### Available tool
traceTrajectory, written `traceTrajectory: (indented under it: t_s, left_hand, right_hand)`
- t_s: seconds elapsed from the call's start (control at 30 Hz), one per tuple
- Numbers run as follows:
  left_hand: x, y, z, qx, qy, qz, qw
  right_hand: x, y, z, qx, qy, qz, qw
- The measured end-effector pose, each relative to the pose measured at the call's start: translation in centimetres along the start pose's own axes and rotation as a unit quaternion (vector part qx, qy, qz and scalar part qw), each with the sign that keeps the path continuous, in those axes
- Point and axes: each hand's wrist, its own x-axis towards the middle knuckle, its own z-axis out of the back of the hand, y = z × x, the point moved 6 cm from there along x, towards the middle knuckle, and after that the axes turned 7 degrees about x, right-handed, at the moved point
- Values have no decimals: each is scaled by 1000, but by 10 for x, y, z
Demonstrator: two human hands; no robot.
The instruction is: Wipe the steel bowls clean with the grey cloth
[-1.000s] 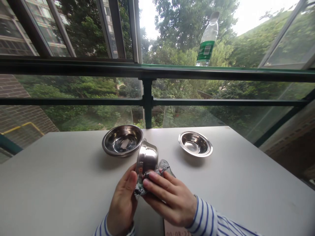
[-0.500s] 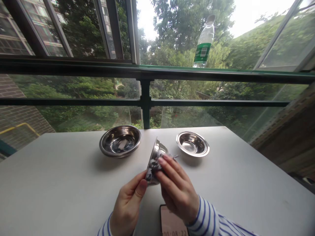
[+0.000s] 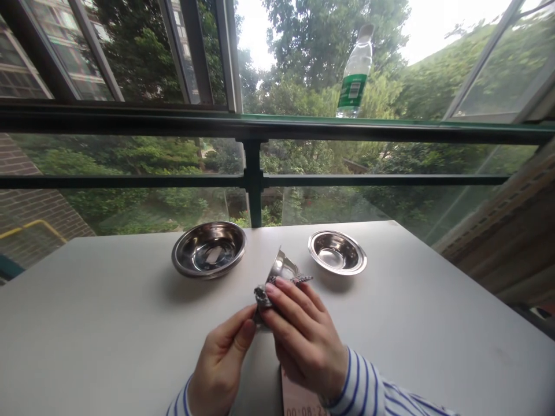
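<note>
A shiny metal bowl is held on its side above the table, its outer wall turned toward my right hand. My left hand pinches the bowl's rim between thumb and fingers. With my right hand I press a bunched grey patterned cloth against the outside of the bowl; a corner of the cloth pokes out to the right. Much of the bowl is hidden behind my right hand and the cloth.
On the white table, a larger metal bowl stands back left and a smaller metal bowl back right. A phone showing a timer lies partly under my right wrist. Behind runs a railing with a plastic bottle above it.
My right hand has slid the cloth slightly left and toward the bowl's rim, covering more of it. The bowl is turned a little, with my left hand still at its rim.
</note>
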Motion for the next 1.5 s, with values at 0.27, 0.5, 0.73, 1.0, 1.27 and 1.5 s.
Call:
traceTrajectory:
  t_s: [0.27,0.5,0.73,1.0,1.27,1.5]
  left_hand:
    - [-1,-10,-12,-154,36,70,985]
    - [11,6,6,-325,-62,131,935]
    - [23,10,14,-404,-175,168,882]
    - [27,13,20,-409,-211,176,870]
    - [27,12,17,-426,-212,187,860]
    - [26,11,18,-403,-208,189,871]
  right_hand:
    - [-9,-60,10,227,-103,-272,930]
    - [-20,-76,-2,303,-87,-394,864]
    - [-37,-101,-3,362,-131,-517,765]
    - [-30,-92,7,389,-60,-413,822]
    - [-37,-94,53,-11,-202,-409,890]
    - [-39,-104,37,152,-174,-503,833]
